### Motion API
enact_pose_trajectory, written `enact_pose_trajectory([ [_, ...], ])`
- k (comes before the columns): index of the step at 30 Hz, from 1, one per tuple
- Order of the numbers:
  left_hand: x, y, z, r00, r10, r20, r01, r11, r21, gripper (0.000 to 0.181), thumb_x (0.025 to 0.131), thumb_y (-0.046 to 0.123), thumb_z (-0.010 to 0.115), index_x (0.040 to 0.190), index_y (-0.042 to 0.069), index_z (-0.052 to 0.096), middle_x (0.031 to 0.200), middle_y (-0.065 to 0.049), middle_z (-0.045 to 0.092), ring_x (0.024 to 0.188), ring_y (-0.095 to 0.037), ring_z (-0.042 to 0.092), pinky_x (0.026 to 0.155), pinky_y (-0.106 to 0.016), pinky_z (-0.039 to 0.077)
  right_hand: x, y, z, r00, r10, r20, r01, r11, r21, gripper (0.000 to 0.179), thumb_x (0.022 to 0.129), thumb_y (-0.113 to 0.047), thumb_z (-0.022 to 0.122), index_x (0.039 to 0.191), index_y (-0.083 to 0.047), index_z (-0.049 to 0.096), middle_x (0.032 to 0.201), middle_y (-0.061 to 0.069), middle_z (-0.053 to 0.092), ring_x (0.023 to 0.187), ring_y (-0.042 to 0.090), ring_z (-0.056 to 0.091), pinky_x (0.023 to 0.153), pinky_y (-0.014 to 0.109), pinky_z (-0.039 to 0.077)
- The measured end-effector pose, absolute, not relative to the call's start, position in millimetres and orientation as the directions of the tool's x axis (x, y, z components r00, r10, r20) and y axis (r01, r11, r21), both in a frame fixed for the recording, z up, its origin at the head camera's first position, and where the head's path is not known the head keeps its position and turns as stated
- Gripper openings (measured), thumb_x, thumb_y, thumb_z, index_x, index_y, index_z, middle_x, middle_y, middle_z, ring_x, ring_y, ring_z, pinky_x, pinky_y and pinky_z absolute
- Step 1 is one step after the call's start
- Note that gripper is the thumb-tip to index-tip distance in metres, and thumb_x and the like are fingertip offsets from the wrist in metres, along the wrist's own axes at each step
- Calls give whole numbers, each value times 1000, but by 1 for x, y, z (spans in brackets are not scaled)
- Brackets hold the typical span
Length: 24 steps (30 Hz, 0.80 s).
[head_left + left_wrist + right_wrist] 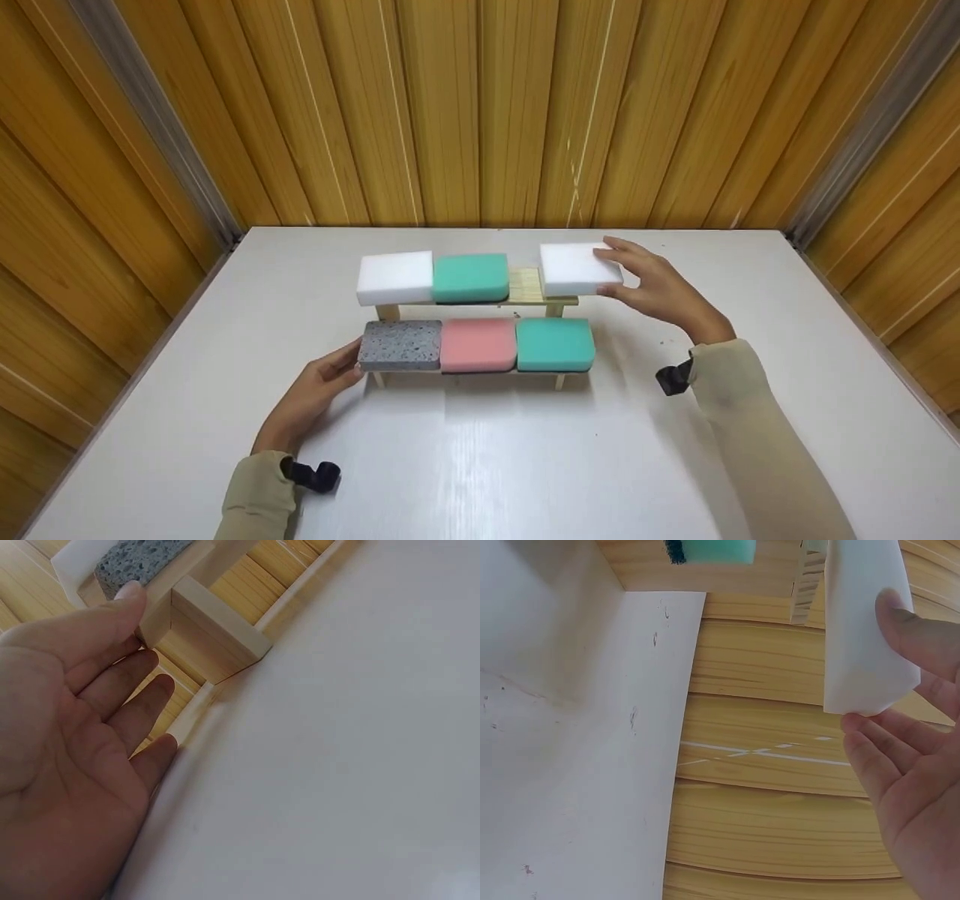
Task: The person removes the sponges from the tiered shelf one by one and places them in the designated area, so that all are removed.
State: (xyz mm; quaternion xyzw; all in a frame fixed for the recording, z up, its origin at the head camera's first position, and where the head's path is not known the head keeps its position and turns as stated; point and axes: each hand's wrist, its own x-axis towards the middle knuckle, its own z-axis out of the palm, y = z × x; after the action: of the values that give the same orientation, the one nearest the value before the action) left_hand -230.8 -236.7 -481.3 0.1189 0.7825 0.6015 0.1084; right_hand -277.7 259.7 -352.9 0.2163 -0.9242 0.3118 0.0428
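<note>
My right hand pinches a white sponge between thumb and fingers. The sponge is over the right end of the upper shelf of a small wooden rack; whether it touches the wood I cannot tell. In the right wrist view, the thumb presses one face of the white sponge with fingers at its other side. My left hand is at the left end of the lower shelf, fingers loosely bent, with its thumb tip at the corner of a grey speckled sponge. The left wrist view shows its palm free.
Another white sponge and a green sponge sit on the upper shelf. A pink sponge and a second green sponge lie beside the grey one below. The white table meets a wood-patterned wall behind.
</note>
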Motion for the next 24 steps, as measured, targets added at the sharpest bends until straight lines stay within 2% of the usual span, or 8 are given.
enact_pose_trajectory([
  [11, -229, -237, -481, -952, 305, -28, 58, 270, 961, 67, 94, 31, 61, 151, 12, 31, 157, -7, 29, 146, -26, 24, 119, -41, 25, -277, 273, -359, -915, -342, 214, -401, 724, -561, 59, 90, -20, 69, 142, -3, 46, 155, 18, 30, 143, 40, 26, 115, 58, 28],
  [24, -230, -237, -481, -951, 309, -5, 76, 249, 966, 66, 95, 25, 60, 150, 5, 29, 157, -11, 28, 146, -27, 25, 118, -36, 24, -275, 287, -366, -929, -306, 207, -369, 732, -572, 62, 90, -23, 68, 144, -4, 43, 157, 18, 27, 143, 43, 25, 112, 61, 30],
])
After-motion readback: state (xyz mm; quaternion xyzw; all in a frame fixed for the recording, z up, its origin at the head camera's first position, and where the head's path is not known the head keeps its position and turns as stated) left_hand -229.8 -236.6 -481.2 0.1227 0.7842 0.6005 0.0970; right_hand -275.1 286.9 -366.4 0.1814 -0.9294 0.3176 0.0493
